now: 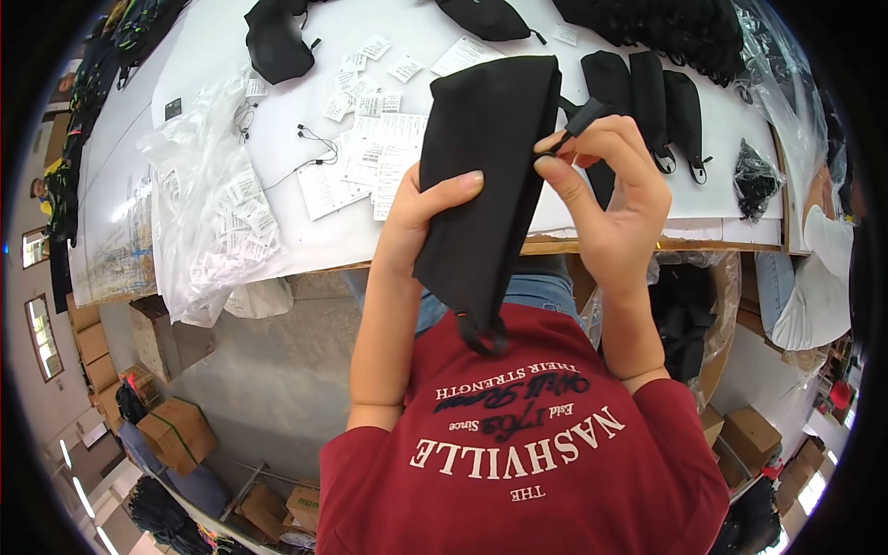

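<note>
I hold a flat black fabric pouch [486,176] upright in front of me, over the table's near edge. My left hand [421,217] grips its left side, thumb across the front. My right hand [610,199] pinches the black zipper pull [583,118] at the pouch's upper right corner between thumb and forefinger. A short black loop [481,335] hangs from the pouch's lower end. White paper tags with thin strings [356,153] lie on the white table [305,236] just left of the pouch.
Several finished black pouches [647,97] lie in a row at right, more black pouches [277,42] at the back. Clear plastic bags of tags [217,227] sit at left. Another person in white [819,268] is at the right edge. Cardboard boxes [176,430] stand on the floor.
</note>
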